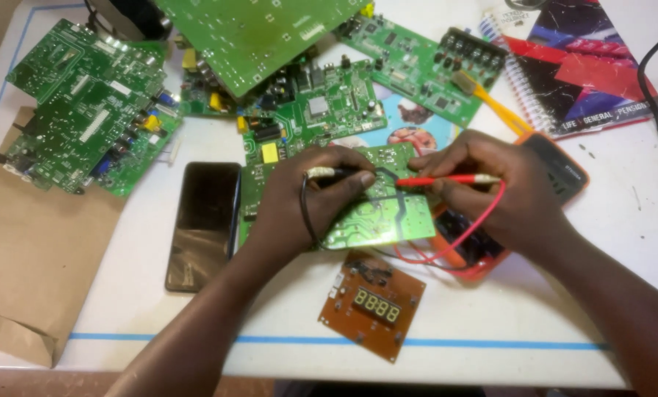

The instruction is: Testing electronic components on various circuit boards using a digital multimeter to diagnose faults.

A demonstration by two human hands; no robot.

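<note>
The green printed circuit board point(376, 213) lies under both hands, left hand point(299, 198) pinching a black test probe point(336, 173), right hand point(490, 184) pinching a red test probe point(446, 179).

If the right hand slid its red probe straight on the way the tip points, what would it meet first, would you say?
The right hand aims the red probe leftward over the green board. Going straight on, it would probably meet the left hand and its black probe first; depth is uncertain.

Dark phone screen point(202, 224) lies left of brown board's four-digit display point(376, 305); paper bag point(27, 265) far left.
</note>
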